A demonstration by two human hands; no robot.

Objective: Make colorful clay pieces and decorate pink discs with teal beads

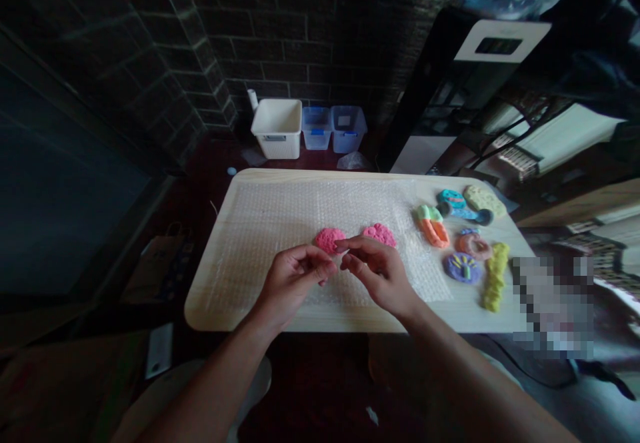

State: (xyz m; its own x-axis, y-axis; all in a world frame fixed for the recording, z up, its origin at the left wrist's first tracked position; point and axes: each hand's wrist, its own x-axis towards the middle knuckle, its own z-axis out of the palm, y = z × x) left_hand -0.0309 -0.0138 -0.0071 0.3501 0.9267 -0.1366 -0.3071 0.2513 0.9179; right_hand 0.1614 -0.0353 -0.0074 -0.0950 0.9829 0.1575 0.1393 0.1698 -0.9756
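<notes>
Over the bubble wrap my left hand is closed, thumb and index fingertips pressed together. Facing it, my right hand has its fingers bent and thumb close to them. Whatever lies between the fingertips, if anything, is too small to make out. Just beyond the hands, a bumpy pink clay lump rests on the wrap, partly covered by my right fingertips. A second pink clay lump sits to its right, its near edge behind my right hand.
Coloured clay pieces lie at the table's right, among them an orange and green one, a purple disc and a yellow strip. Beyond the pale table stand a white bin, clear boxes and a water dispenser.
</notes>
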